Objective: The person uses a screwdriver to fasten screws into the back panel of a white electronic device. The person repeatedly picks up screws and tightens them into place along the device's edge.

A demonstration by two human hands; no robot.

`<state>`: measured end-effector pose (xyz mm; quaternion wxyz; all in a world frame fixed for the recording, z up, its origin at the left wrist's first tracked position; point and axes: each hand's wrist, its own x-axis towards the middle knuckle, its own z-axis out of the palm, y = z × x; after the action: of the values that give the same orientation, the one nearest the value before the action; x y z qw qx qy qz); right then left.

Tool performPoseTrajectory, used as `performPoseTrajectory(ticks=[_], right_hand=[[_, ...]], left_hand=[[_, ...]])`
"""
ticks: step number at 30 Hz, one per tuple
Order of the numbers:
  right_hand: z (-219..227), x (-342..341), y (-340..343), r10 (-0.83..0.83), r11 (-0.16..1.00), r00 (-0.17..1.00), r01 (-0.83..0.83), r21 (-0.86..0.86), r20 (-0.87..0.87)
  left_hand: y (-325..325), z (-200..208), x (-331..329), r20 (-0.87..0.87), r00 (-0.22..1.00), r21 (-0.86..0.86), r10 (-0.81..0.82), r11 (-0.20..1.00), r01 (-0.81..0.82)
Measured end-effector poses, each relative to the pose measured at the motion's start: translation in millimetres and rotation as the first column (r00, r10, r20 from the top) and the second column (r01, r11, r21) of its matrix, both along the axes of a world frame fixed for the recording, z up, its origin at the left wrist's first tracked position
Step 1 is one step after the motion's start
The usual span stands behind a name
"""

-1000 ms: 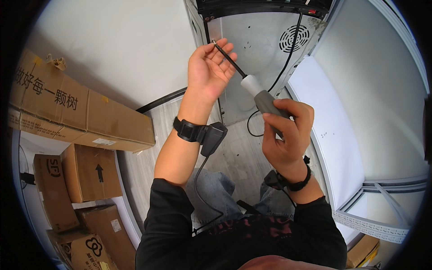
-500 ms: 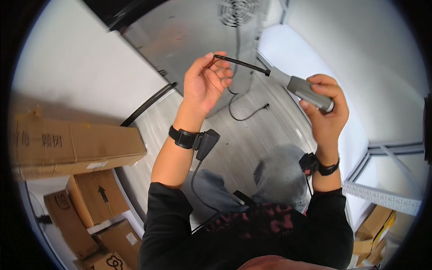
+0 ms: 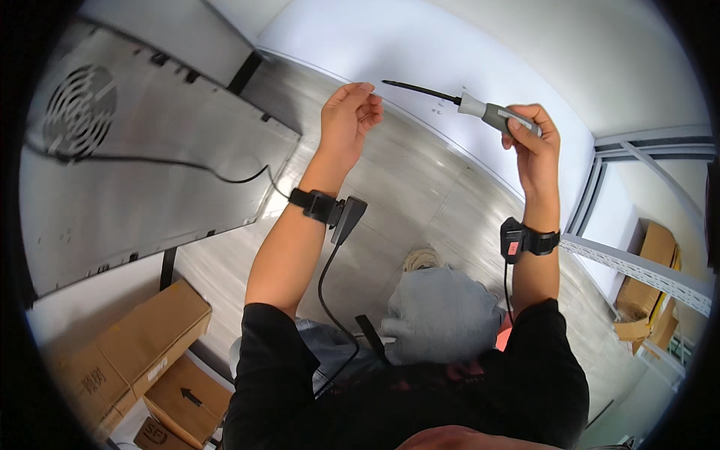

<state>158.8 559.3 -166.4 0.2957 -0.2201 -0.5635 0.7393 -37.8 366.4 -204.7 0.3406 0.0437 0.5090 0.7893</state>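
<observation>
In my right hand (image 3: 534, 139) is a screwdriver (image 3: 472, 105) with a grey handle and a long black shaft, my fingers wrapped round the handle. Its shaft points left, tilted slightly up. Just left of its tip, my left hand (image 3: 349, 120) is raised with thumb and forefinger pinched together and the other fingers curled. Whatever that pinch holds, if anything, is too small to make out. A small gap separates the tip from my left fingertips.
A metal cabinet panel (image 3: 187, 202) with a round fan grille (image 3: 80, 112) and a black cable (image 3: 187, 163) stands at the left. Cardboard boxes (image 3: 161, 326) lie at lower left. A metal rack (image 3: 637, 270) with an opened carton (image 3: 649, 274) is at the right, beside a white wall (image 3: 480, 45).
My view has swung right, so the cabinet panel now sits at the left. The screwdriver's tip has come away from my left fingertips; my right hand still grips the handle.
</observation>
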Motion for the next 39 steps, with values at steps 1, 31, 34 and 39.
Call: performPoseTrajectory(ticks=[1,31,34,39], right_hand=[[-18.7,5.5,10.2,-0.057,0.995,0.998,0.058,-0.076,0.017],[-27.5,-10.8,-19.7,0.139,0.987,0.989,-0.134,-0.090,0.057],[36.3,-17.9,-44.2,0.305,0.952,0.950,-0.304,0.025,-0.061],[120.4,-52.7,-145.1,0.591,0.790,0.792,-0.531,0.307,-0.153]], left_hand=[[18.1,-20.6,-0.3,-0.070,0.997,-0.114,0.011,0.993,-0.019],[-44.9,-112.7,-3.5,-0.709,0.639,-0.452,-0.298,0.887,-0.088],[-86.3,-7.6,20.7,-0.691,0.641,-0.506,-0.333,0.857,-0.101],[-205.0,78.9,30.8,-0.718,0.682,-0.396,-0.142,0.888,-0.232]])
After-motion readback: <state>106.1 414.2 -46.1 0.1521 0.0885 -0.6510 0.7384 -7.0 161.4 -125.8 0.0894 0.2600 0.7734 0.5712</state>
